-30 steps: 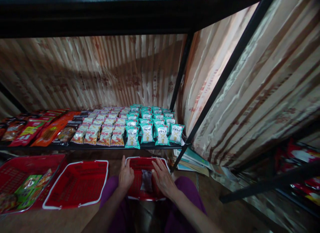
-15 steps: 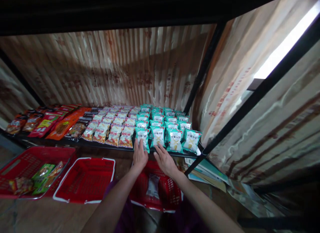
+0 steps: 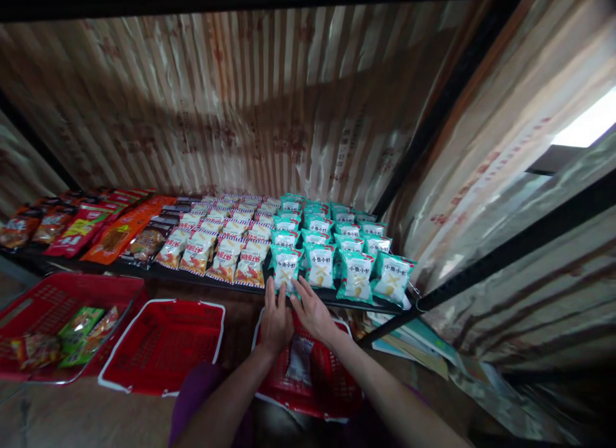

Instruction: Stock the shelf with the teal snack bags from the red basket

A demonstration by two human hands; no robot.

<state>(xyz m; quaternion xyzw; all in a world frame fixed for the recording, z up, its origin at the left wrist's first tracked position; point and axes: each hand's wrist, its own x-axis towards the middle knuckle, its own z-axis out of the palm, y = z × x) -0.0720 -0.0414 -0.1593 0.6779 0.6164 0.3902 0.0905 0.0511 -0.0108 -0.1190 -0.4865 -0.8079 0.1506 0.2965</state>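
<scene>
Rows of teal-and-white snack bags (image 3: 359, 276) stand on the right part of a low black shelf. My left hand (image 3: 278, 319) has its fingers stretched up at the lower front of the leftmost front snack bag (image 3: 285, 266). At that bag's lower right corner are the spread fingers of my right hand (image 3: 312, 310). Both hands look open, their fingertips at or against the bag; whether they press on it I cannot tell. Left of it sit orange-and-white snack bags (image 3: 251, 262) in rows.
Orange packets (image 3: 128, 228) and red packets (image 3: 79, 230) lie farther left. Below the shelf are a red basket (image 3: 120, 284) holding packets, a white-rimmed red basket (image 3: 161, 345), and another red basket (image 3: 332, 384) under my arms. A black post (image 3: 462, 278) slants at right.
My right hand has shifted left from the second front teal bag to the leftmost one. My left hand has dropped slightly lower on that bag. The view has tilted and come closer.
</scene>
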